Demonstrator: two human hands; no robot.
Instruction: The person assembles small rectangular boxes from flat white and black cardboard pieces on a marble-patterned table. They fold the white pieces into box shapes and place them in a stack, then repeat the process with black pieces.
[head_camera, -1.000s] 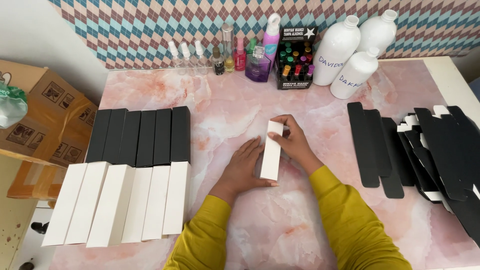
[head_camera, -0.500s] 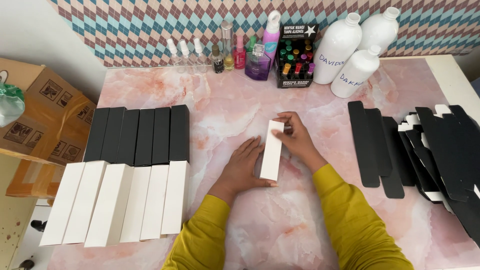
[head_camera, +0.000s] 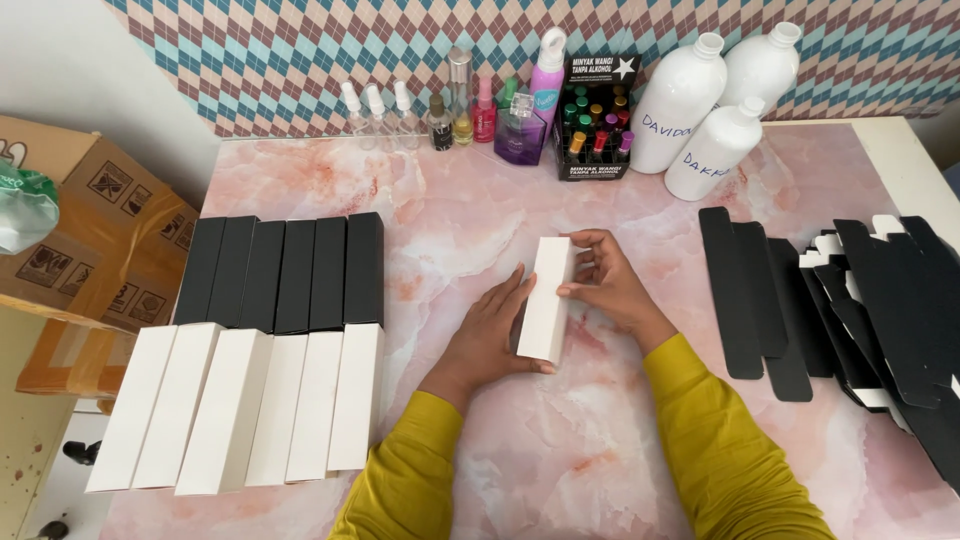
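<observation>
As it lies flat, both hands clasp white box.

sleeves: mustard-yellow, long | left hand bare | right hand bare

Bare tabletop is lying open around the middle. Finished boxes are blocking the left, flat black blanks the right, bottles the far edge.

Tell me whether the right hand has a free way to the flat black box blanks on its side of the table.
Probably yes: the right hand rests on the white box, and only bare pink tabletop lies between it and the flat black blanks.
</observation>
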